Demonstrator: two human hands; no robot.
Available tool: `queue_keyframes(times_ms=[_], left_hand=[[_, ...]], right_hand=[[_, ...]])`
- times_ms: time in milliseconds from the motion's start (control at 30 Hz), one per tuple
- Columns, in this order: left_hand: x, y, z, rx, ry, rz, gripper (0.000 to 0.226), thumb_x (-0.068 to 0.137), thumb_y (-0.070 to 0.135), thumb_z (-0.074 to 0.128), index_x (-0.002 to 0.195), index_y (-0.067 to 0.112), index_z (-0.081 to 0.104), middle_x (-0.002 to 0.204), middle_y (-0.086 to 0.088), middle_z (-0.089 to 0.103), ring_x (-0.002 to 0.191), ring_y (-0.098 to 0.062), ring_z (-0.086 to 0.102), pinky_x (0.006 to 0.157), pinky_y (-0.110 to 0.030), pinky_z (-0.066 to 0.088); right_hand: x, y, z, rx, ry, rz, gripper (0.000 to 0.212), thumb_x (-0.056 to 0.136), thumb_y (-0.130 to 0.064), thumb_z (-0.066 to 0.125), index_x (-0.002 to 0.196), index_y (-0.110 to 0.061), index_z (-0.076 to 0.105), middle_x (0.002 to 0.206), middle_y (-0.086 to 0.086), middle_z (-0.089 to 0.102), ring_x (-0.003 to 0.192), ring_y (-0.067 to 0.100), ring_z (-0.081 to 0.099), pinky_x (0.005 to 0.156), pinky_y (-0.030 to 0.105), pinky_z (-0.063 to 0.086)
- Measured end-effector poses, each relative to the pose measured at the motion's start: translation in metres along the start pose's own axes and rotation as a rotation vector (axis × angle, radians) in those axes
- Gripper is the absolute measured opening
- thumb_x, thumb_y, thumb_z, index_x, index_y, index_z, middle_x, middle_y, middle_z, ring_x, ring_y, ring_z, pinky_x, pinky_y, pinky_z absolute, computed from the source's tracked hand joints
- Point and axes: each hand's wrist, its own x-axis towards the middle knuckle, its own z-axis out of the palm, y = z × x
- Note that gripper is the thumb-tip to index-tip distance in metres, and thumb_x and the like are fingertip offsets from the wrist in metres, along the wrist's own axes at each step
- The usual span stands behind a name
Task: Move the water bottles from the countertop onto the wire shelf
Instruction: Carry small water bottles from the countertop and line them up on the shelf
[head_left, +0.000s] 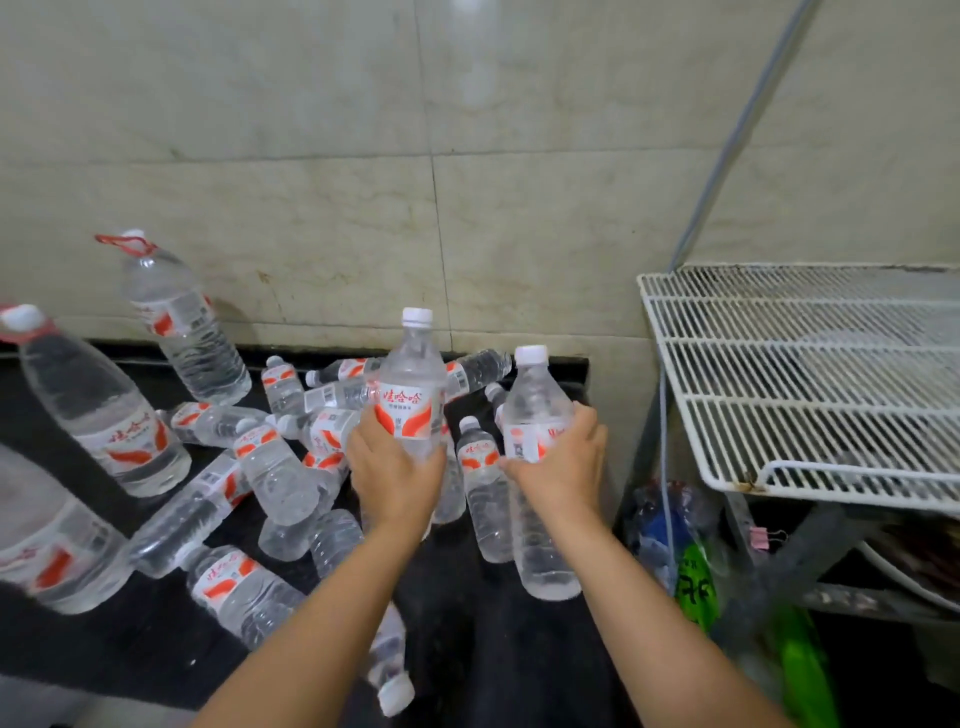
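My left hand (395, 470) grips an upright clear water bottle (413, 379) with a white cap and a red-and-white label. My right hand (563, 462) grips a second upright bottle (535, 400) of the same kind, just to the right. Both bottles are held above a heap of several small bottles (280, 467) lying on the black countertop (467, 649). The white wire shelf (810, 374) stands to the right, its top bare.
Three large bottles with red handles (176, 322) (98, 405) (52, 545) stand at the left of the counter. A tiled wall is behind. A grey cable (727, 150) runs down to the shelf. Plastic bags (696, 571) fill the gap below the shelf.
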Motion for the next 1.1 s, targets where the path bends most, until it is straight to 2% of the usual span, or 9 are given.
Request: queue_keyframes(times_ms=[133, 233, 333, 433, 533, 733, 933, 1100], left_hand=[[0.019, 0.065, -0.012, -0.147, 0.124, 0.085, 0.08, 0.07, 0.019, 0.077, 0.134, 0.005, 0.032, 0.126, -0.017, 0.041, 0.117, -0.03, 0.04, 0.096, -0.041, 0.041], [0.025, 0.12, -0.011, -0.241, 0.17, 0.145, 0.082, 0.068, 0.017, 0.078, 0.134, 0.003, 0.03, 0.125, -0.017, 0.04, 0.116, -0.03, 0.04, 0.096, -0.04, 0.041], [0.024, 0.173, 0.003, -0.293, 0.208, 0.212, 0.081, 0.066, 0.015, 0.079, 0.131, -0.001, 0.033, 0.124, -0.019, 0.041, 0.117, -0.033, 0.039, 0.099, -0.042, 0.037], [0.017, 0.225, 0.031, -0.37, 0.226, 0.262, 0.081, 0.064, 0.013, 0.08, 0.129, -0.002, 0.035, 0.123, -0.02, 0.043, 0.116, -0.035, 0.039, 0.1, -0.044, 0.037], [0.005, 0.273, 0.073, -0.432, 0.18, 0.272, 0.082, 0.065, 0.013, 0.079, 0.131, 0.0, 0.034, 0.124, -0.017, 0.042, 0.118, -0.032, 0.037, 0.101, -0.04, 0.033], [-0.022, 0.34, 0.178, -0.414, 0.047, 0.219, 0.084, 0.069, 0.02, 0.077, 0.135, 0.004, 0.03, 0.131, -0.014, 0.04, 0.124, -0.029, 0.034, 0.103, -0.037, 0.03], [-0.033, 0.365, 0.256, -0.337, -0.016, 0.187, 0.081, 0.073, 0.022, 0.074, 0.137, 0.008, 0.027, 0.134, -0.011, 0.038, 0.125, -0.025, 0.034, 0.105, -0.038, 0.032], [-0.031, 0.372, 0.301, -0.31, -0.073, 0.164, 0.083, 0.074, 0.022, 0.074, 0.138, 0.005, 0.025, 0.137, -0.015, 0.036, 0.129, -0.029, 0.031, 0.111, -0.041, 0.029]], right_hand=[[0.028, -0.06, -0.05, 0.12, 0.133, -0.192, 0.082, 0.061, -0.018, 0.083, 0.124, -0.008, 0.033, 0.126, 0.01, 0.038, 0.118, 0.025, 0.04, 0.098, 0.033, 0.041], [0.052, -0.09, -0.101, 0.195, 0.285, -0.294, 0.086, 0.059, -0.02, 0.085, 0.126, -0.005, 0.034, 0.123, 0.011, 0.04, 0.113, 0.025, 0.043, 0.093, 0.032, 0.043], [0.078, -0.099, -0.154, 0.193, 0.439, -0.384, 0.088, 0.056, -0.02, 0.087, 0.126, 0.0, 0.036, 0.12, 0.014, 0.043, 0.111, 0.027, 0.043, 0.086, 0.027, 0.037], [0.11, -0.088, -0.202, 0.168, 0.545, -0.441, 0.088, 0.053, -0.016, 0.087, 0.124, 0.004, 0.038, 0.118, 0.019, 0.045, 0.112, 0.032, 0.043, 0.092, 0.031, 0.034], [0.145, -0.061, -0.245, 0.112, 0.568, -0.464, 0.089, 0.055, -0.014, 0.087, 0.127, 0.004, 0.036, 0.122, 0.02, 0.043, 0.115, 0.032, 0.042, 0.089, 0.024, 0.03], [0.211, 0.008, -0.295, -0.004, 0.532, -0.411, 0.089, 0.059, -0.017, 0.085, 0.13, 0.003, 0.035, 0.126, 0.02, 0.043, 0.119, 0.031, 0.038, 0.093, 0.029, 0.031], [0.268, 0.054, -0.327, -0.015, 0.527, -0.333, 0.089, 0.062, -0.015, 0.083, 0.132, 0.005, 0.033, 0.129, 0.023, 0.04, 0.122, 0.033, 0.035, 0.098, 0.033, 0.031], [0.291, 0.076, -0.337, -0.008, 0.508, -0.297, 0.089, 0.063, -0.014, 0.082, 0.134, 0.004, 0.031, 0.13, 0.023, 0.039, 0.121, 0.033, 0.036, 0.097, 0.034, 0.034]])
